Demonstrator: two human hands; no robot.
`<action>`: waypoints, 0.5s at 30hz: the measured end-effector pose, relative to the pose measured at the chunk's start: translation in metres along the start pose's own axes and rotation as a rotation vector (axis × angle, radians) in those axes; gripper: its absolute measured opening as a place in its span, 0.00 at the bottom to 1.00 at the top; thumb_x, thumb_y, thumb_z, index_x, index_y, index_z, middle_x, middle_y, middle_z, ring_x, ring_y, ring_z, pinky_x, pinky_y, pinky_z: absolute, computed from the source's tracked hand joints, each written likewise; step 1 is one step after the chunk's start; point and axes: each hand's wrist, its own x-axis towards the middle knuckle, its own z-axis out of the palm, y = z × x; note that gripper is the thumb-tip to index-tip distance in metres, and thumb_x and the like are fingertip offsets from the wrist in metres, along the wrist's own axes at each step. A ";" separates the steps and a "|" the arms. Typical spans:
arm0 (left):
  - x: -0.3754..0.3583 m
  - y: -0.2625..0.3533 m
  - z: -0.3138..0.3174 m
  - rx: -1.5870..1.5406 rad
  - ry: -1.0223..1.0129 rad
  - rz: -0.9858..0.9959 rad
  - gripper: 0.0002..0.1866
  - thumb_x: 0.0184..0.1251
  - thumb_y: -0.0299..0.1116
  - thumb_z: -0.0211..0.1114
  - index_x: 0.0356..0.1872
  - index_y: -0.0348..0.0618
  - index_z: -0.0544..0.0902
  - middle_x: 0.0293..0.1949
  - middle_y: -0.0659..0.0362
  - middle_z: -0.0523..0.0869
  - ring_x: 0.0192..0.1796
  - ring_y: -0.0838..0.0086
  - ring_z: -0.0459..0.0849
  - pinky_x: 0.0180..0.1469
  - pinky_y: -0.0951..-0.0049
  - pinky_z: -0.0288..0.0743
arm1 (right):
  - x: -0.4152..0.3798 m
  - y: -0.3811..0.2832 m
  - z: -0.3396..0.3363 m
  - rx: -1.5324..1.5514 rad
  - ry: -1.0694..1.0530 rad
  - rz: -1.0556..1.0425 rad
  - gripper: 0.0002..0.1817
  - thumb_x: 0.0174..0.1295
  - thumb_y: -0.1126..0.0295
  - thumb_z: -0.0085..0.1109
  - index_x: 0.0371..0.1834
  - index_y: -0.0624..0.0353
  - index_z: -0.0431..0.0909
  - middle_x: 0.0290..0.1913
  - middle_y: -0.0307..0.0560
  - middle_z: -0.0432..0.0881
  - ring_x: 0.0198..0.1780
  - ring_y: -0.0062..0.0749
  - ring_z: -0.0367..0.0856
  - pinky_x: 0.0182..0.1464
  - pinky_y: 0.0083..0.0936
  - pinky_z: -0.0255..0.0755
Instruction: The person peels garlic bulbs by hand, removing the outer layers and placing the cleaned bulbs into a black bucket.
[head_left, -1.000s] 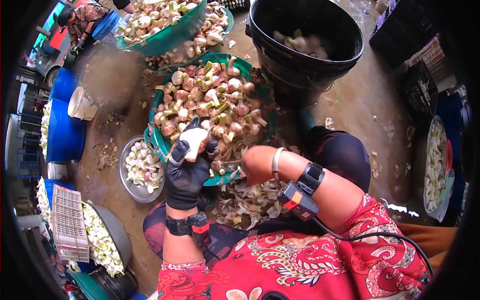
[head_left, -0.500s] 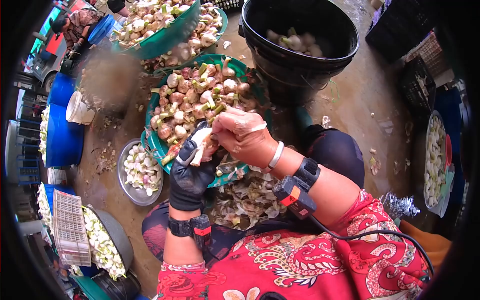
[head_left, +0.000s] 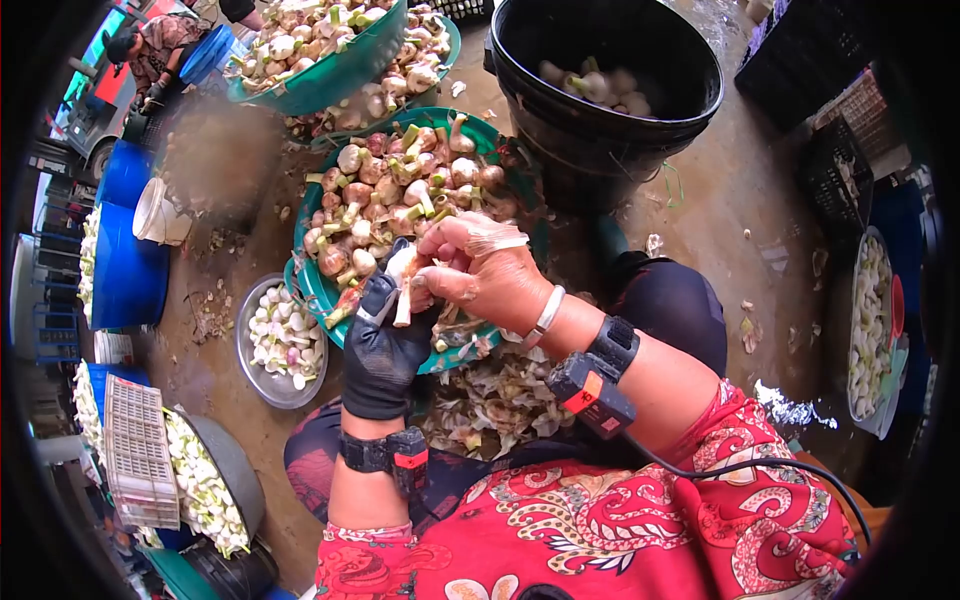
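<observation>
My left hand (head_left: 385,345), in a dark glove, is closed around a pale garlic bulb (head_left: 403,280) with its stem pointing down. Against the bulb's right side is my right hand (head_left: 480,268), bare with tape on a finger, its thumb and fingers bent and apart. Behind both hands a green basin (head_left: 308,290) holds many unpeeled garlic bulbs (head_left: 370,190). Below them lies a pile of papery peelings (head_left: 490,400). To the left, a metal bowl (head_left: 243,345) contains whitish peeled bulbs.
A black bucket (head_left: 600,130) with some bulbs stands behind on the right. Another green basin (head_left: 340,75) of garlic is at the back. Blue tubs (head_left: 135,270) and a grey tub (head_left: 235,470) line the left. A person (head_left: 160,50) works at the far left.
My right hand's fingers have loosened and spread beside the bulb, shifting slightly. My left hand still holds the bulb in nearly the same place.
</observation>
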 end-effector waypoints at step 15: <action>-0.003 0.001 -0.006 -0.406 0.020 -0.167 0.25 0.70 0.35 0.54 0.65 0.36 0.68 0.59 0.50 0.78 0.60 0.61 0.77 0.65 0.59 0.70 | 0.003 0.024 -0.003 -0.360 0.136 0.036 0.02 0.48 0.75 0.56 0.24 0.62 0.76 0.24 0.56 0.78 0.28 0.48 0.79 0.32 0.37 0.72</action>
